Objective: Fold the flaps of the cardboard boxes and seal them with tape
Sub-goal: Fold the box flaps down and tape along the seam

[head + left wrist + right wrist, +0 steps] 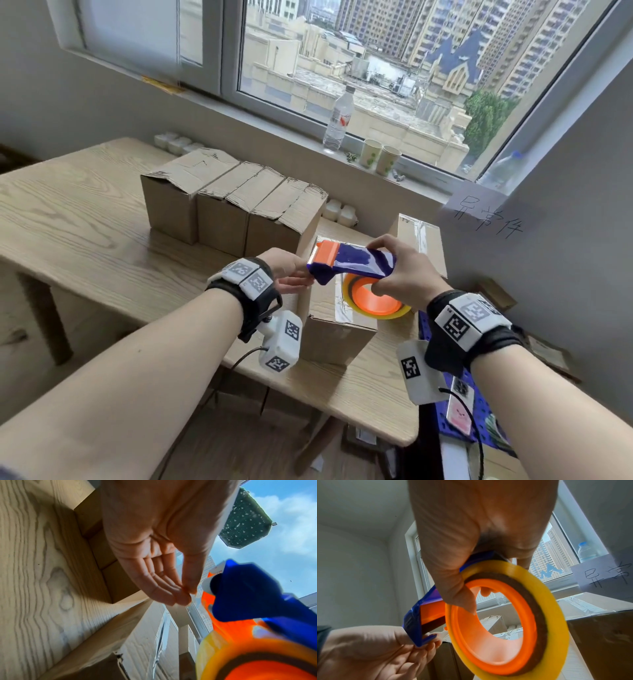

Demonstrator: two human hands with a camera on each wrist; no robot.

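My right hand (404, 270) grips a blue and orange tape dispenser (352, 263) with a yellow tape roll (376, 305), its thumb through the roll's core (488, 635). The dispenser hangs just above a closed cardboard box (329, 329) with clear tape along its top seam. My left hand (294, 274) is at the dispenser's cutter end; its thumb and fingertips (187, 595) pinch together at the tape's end there. The clear tape itself is hard to see. Three untaped boxes (226, 205) with flaps folded stand in a row behind. Another taped box (421, 240) sits to the right.
The wooden table (85, 222) ends just right of the near box. A water bottle (339, 116) and two paper cups (380, 157) stand on the window sill. White containers (171, 142) sit by the wall. A phone (459, 407) lies on a blue surface below right.
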